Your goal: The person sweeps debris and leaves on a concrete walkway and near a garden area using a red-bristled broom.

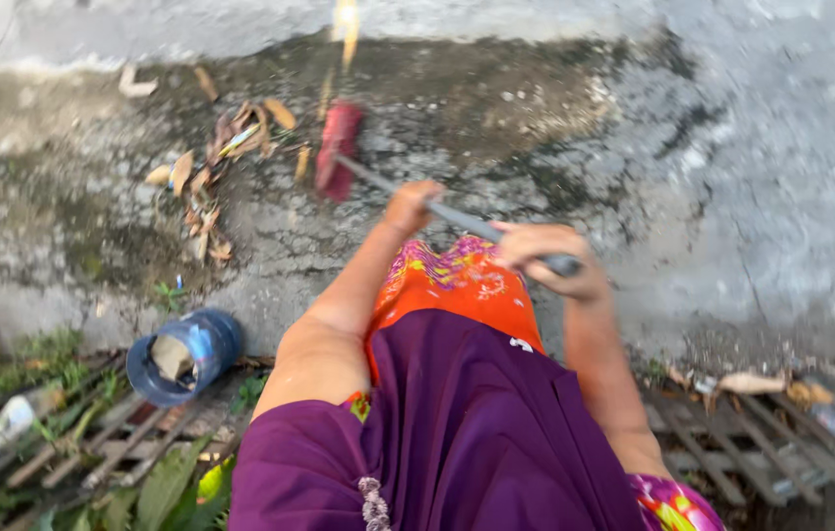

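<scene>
Both my hands grip the grey handle (467,223) of a broom. Its red brush head (339,149) rests on the damp concrete ground ahead of me. My left hand (411,204) holds the handle lower down, nearer the head. My right hand (547,258) is closed around the handle's upper end. A scatter of dry brown leaves (213,167) lies just left of the brush head. My purple and orange clothing fills the lower middle of the view.
A blue cylindrical can (181,356) lies on its side at the lower left, on a rusty metal drain grate (122,442) with green weeds. A clear bottle (6,423) lies at far left. More grate and litter (762,433) sit lower right.
</scene>
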